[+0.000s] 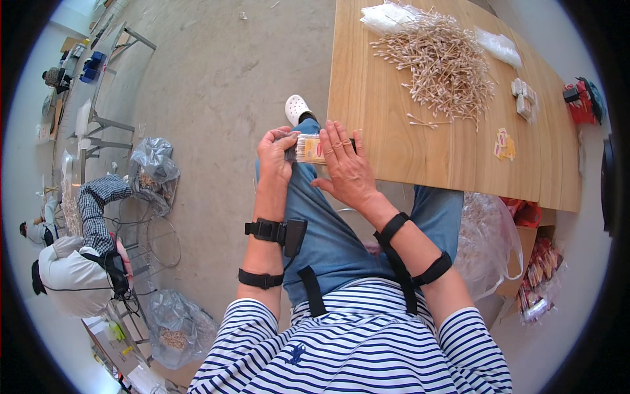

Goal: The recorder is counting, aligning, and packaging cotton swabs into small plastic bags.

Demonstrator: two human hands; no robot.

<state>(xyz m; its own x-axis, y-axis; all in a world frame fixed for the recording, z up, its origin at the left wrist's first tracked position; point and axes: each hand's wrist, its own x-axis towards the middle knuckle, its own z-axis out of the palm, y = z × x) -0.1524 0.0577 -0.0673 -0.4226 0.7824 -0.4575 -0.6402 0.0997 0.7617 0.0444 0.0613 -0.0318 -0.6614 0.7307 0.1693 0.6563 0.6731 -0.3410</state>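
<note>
Between my hands, over my lap and beside the table's left edge, is a small clear packet of cotton swabs (311, 148) with a yellow-orange label. My left hand (275, 152) pinches the packet's left end, thumb and fingers closed on the plastic. Laid flat against its right end is my right hand (344, 161), fingers stretched out and covering that part. The swabs' white tips show near my left fingers.
The wooden table (374, 151) bears a heap of loose cotton swabs (440, 62), clear plastic bags (499, 47), small packs (524, 100) and yellow labels (504, 146). A large plastic bag (485, 243) stands beside my right leg. A co-worker (79, 269) sits at left near grey bags (178, 328).
</note>
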